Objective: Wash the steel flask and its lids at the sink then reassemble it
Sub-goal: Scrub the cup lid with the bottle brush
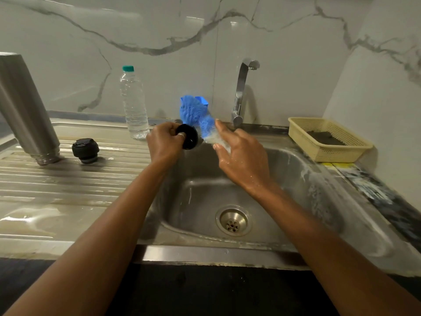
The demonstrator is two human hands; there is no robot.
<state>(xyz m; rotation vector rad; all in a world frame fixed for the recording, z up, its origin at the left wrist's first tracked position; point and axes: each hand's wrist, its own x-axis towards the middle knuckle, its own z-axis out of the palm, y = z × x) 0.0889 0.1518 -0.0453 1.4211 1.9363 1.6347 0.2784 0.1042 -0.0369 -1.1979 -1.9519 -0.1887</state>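
Both forearms reach out over the sink. The left hand has its grip curled round a black lid. Just right of it, the right hand pinches a blurred blue brush, bristles up by the lid. Well left of the grip, the flask stands inverted on the tabletop, with a second lid beside it.

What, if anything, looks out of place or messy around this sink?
Nothing looks damaged. The steel flask stands mouth-down on the drainboard, apparently draining. Whitish residue smears the right wall of the sink and the worn counter beside it.
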